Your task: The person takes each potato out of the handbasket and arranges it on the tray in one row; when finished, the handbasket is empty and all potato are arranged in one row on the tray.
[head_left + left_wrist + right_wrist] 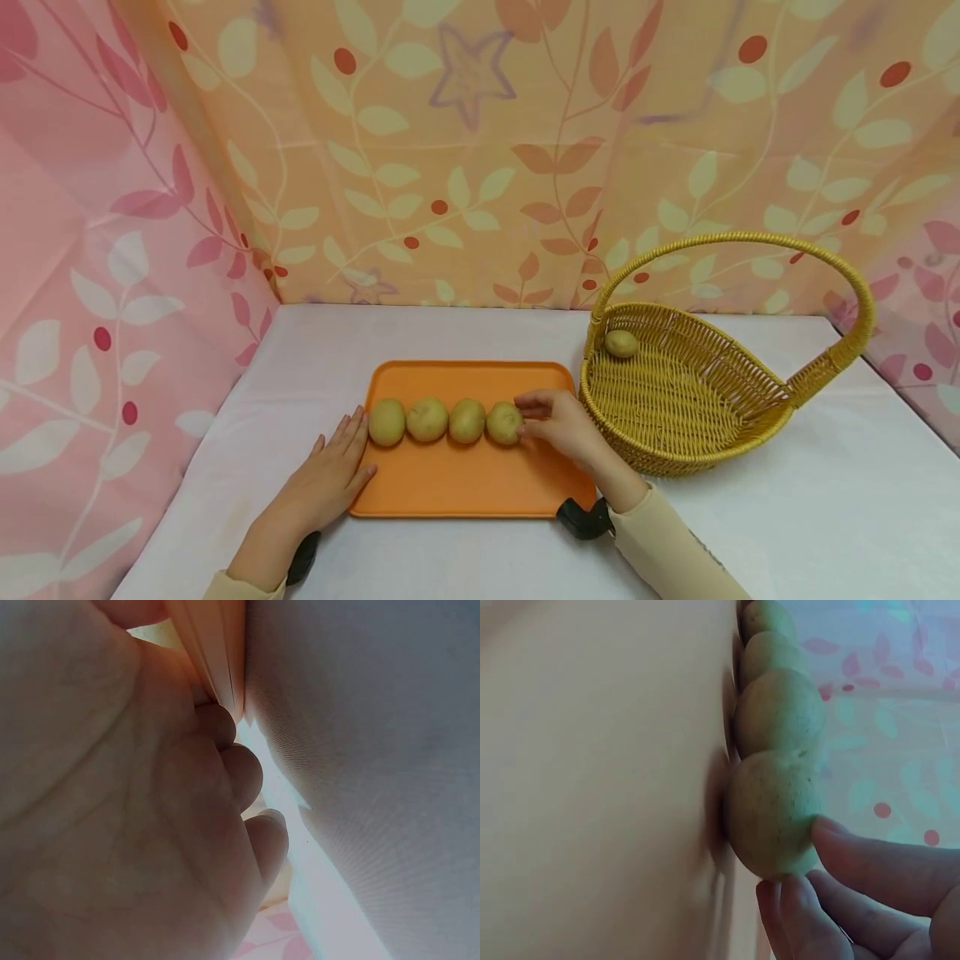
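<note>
Several potatoes stand side by side in a row across an orange tray (465,492). My right hand (558,425) is at the right end of the row, its thumb and fingertips on the rightmost potato (504,423). The right wrist view shows that potato (772,814) up close, with the fingers (877,862) against its near end and the other potatoes lined up behind it. My left hand (326,475) lies along the tray's left edge, fingers extended beside the leftmost potato (387,422). In the left wrist view, its fingertips meet the tray's rim (214,645).
A yellow wicker basket (675,458) with a tall arched handle stands to the right of the tray, holding one potato (621,343) at its back left. A white cloth covers the table (450,558). Leaf-patterned curtains (480,208) hang behind and at both sides.
</note>
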Action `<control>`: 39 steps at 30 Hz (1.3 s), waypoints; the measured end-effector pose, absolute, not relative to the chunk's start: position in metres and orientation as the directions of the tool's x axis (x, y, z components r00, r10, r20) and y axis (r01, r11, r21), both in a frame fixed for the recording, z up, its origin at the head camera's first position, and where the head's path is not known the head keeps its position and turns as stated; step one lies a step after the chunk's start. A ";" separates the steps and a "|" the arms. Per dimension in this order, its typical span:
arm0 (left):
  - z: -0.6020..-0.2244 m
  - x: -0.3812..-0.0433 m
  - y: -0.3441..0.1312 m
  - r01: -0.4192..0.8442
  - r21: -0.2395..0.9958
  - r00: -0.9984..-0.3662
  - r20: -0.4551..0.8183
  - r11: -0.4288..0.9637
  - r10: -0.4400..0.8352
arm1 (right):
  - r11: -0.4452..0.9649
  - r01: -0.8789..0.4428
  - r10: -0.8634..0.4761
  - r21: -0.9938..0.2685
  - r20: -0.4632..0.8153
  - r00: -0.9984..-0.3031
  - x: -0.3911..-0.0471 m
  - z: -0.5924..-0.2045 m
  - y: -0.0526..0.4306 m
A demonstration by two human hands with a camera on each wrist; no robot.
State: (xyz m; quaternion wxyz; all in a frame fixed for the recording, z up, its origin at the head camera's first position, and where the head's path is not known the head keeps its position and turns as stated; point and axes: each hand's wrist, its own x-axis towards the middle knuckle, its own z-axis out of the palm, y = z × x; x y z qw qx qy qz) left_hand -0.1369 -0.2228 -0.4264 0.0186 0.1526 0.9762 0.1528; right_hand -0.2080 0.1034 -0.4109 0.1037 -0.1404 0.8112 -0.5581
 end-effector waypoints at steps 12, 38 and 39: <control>-0.432 -0.138 -0.228 0.284 0.305 -0.957 0.035 0.909 0.287 | 0.269 -0.070 -0.394 -0.961 -0.043 -0.918 -0.213 -0.414 0.101; -0.430 -0.139 -0.225 0.303 0.304 -0.951 0.040 0.903 0.306 | 0.194 -0.168 -0.355 -0.967 0.091 -0.930 -0.194 -0.360 0.129; -0.430 -0.138 -0.225 0.305 0.304 -0.951 0.042 0.903 0.307 | 0.196 -0.171 -0.345 -0.966 0.095 -0.934 -0.195 -0.357 0.133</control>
